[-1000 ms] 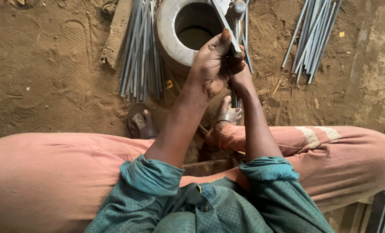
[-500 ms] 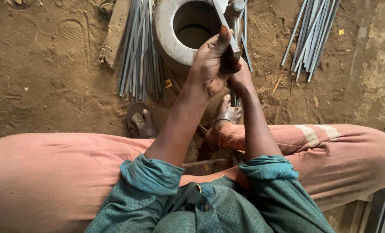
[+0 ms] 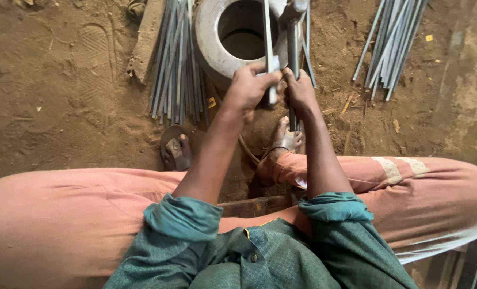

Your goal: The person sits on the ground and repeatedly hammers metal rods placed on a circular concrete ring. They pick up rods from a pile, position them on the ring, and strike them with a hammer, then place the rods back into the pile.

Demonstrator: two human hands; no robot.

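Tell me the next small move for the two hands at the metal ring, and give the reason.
Probably press the dark metal lever down a little with the right hand. The left hand already steadies a thin flat grey metal strip that lies across the round grey metal ring, beside the lever, so strip and tool look lined up.

Open dirt [image 3: 62,107] far left; rods [image 3: 174,64] left, ring [image 3: 209,37] ahead, rods [image 3: 391,43] right block w/ narrow gaps btwn.
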